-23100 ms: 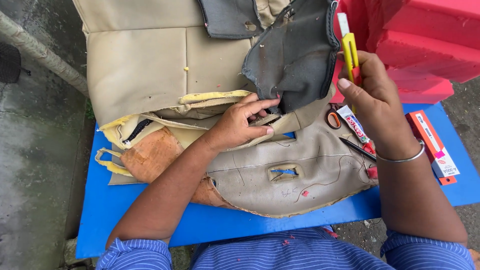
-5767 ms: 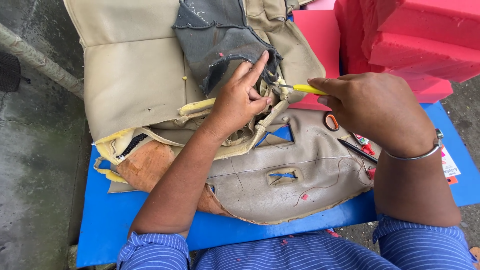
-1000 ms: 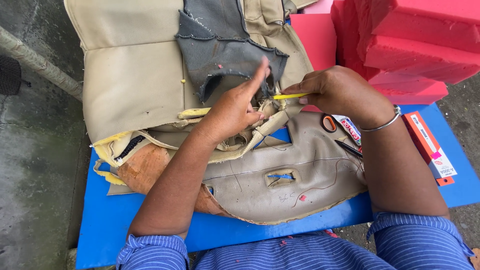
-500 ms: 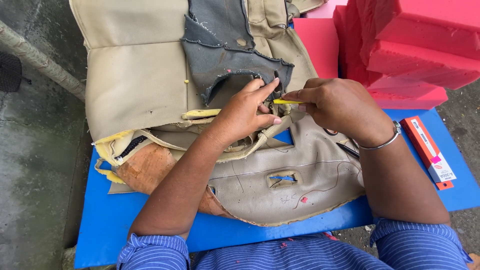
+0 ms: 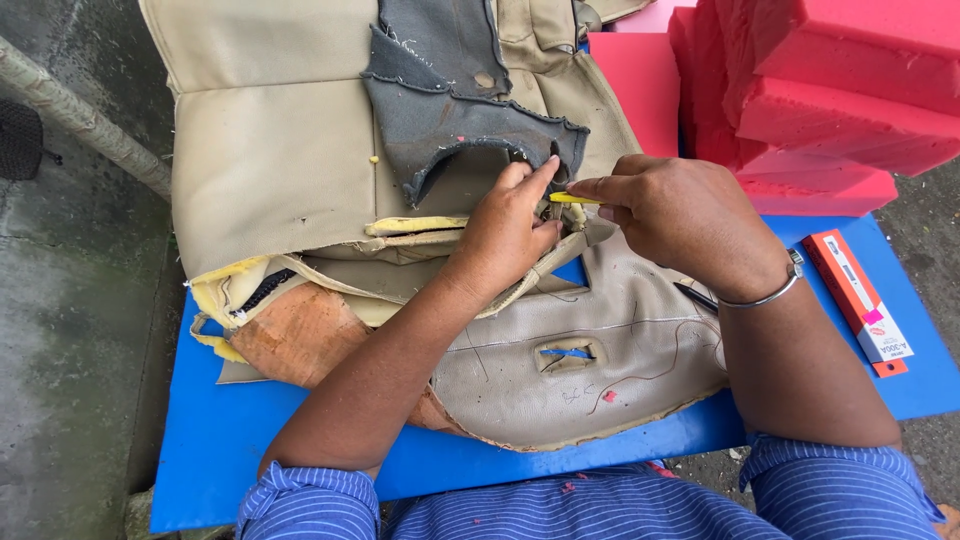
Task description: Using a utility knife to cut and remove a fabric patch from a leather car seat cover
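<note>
A worn beige seat cover (image 5: 270, 150) lies spread over a blue table (image 5: 215, 450), with a torn grey lining piece (image 5: 450, 110) on top of it. My left hand (image 5: 505, 235) pinches a beige seam strip just below the grey piece. My right hand (image 5: 675, 215) holds a small yellow cutter (image 5: 572, 198), its tip pointing left at the seam by my left fingertips. A flat beige panel with a slot (image 5: 580, 350) lies under both forearms.
Red foam blocks (image 5: 820, 90) are stacked at the upper right. An orange and white flat box (image 5: 858, 300) lies on the table at the right. Wet concrete ground and a grey pole (image 5: 80, 125) are on the left. A dark pen (image 5: 695, 296) lies beside my right wrist.
Both hands have stayed at the seam under the grey lining. The yellow cutter's tip has stayed close to my left fingertips, and the view has shifted slightly.
</note>
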